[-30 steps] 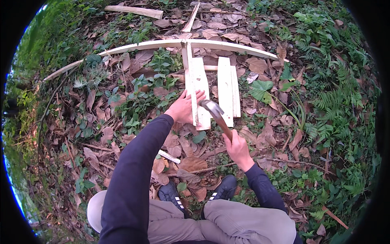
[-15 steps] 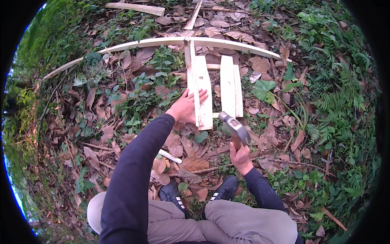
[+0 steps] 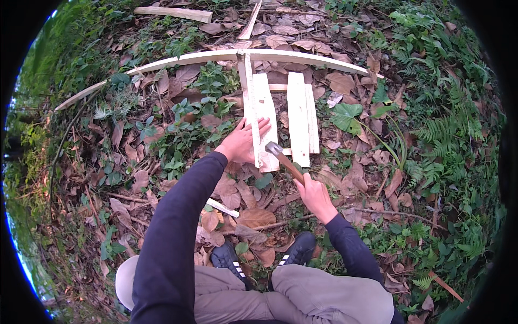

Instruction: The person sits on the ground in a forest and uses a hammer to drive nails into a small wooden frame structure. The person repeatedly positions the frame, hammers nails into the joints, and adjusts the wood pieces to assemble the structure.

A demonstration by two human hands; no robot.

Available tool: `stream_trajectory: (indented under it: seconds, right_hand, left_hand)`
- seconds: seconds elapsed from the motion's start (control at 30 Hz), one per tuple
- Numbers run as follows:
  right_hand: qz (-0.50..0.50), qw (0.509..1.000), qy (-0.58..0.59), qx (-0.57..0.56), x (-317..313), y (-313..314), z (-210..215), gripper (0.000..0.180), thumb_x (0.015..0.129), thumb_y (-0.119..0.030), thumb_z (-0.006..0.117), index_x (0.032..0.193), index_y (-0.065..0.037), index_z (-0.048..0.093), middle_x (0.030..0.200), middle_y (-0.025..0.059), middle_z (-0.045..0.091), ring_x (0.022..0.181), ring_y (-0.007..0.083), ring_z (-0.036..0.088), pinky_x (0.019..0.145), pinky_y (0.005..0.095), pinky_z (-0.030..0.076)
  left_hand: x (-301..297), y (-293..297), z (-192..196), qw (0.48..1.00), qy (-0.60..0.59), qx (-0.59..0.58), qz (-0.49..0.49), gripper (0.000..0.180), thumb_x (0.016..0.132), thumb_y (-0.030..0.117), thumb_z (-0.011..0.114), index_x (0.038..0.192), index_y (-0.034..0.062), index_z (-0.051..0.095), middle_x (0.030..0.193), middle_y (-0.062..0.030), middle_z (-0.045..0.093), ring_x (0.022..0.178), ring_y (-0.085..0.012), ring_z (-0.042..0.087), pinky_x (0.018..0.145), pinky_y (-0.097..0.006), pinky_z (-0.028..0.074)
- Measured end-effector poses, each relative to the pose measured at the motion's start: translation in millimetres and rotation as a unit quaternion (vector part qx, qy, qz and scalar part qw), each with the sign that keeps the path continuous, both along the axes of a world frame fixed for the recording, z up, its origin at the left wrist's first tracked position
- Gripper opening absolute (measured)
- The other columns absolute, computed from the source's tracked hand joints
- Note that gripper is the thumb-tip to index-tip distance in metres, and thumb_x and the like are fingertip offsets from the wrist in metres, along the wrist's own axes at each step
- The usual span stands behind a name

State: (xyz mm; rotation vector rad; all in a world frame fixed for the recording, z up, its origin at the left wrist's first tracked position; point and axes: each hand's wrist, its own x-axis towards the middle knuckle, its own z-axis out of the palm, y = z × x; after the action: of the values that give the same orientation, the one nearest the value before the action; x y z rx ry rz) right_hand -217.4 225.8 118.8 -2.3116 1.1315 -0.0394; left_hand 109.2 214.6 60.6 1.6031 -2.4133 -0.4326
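Observation:
A hammer [image 3: 288,165] with a wooden handle is gripped in my right hand [image 3: 316,197]; its metal head is over the near end of a pale wooden board [image 3: 266,102]. Whether the head touches the board I cannot tell. My left hand [image 3: 243,141] lies flat with fingers spread over that board and the narrow upright strip [image 3: 248,92] along its left side. A second pale board [image 3: 299,119] and a thinner one beside it stand to the right, joined to the first by short cross pieces [image 3: 278,87].
A long, thin, bowed strip of wood [image 3: 178,61] crosses beyond the boards. Loose wood pieces lie at the far side, one a short plank [image 3: 172,13]. A small white stick [image 3: 222,207] is near my shoes [image 3: 300,249]. Dry leaves, ferns [image 3: 442,135] and low plants cover the ground.
My right hand has swung the hammer left, from beside the second board to over the near end of the left board. The left hand remains on the wood.

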Motion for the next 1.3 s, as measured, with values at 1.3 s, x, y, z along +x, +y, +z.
stream_trajectory:
  seconds: [1.3]
  right_hand:
    - [-0.027,0.989,-0.132,-0.059,-9.9,19.2,-3.2,0.023,0.098,-0.017,0.064,0.098,0.000,0.050,0.066,0.0223,0.062,0.061,0.0428,0.066,0.052,0.0505,0.051]
  left_hand:
    - [-4.1,0.3,-2.3,1.000,0.018,-0.007,-0.007,0.131,0.064,0.081,0.074,0.158,0.0038,0.028,0.166,-0.0160,0.026,0.154,-0.0325,0.024,0.123,-0.051,0.022]
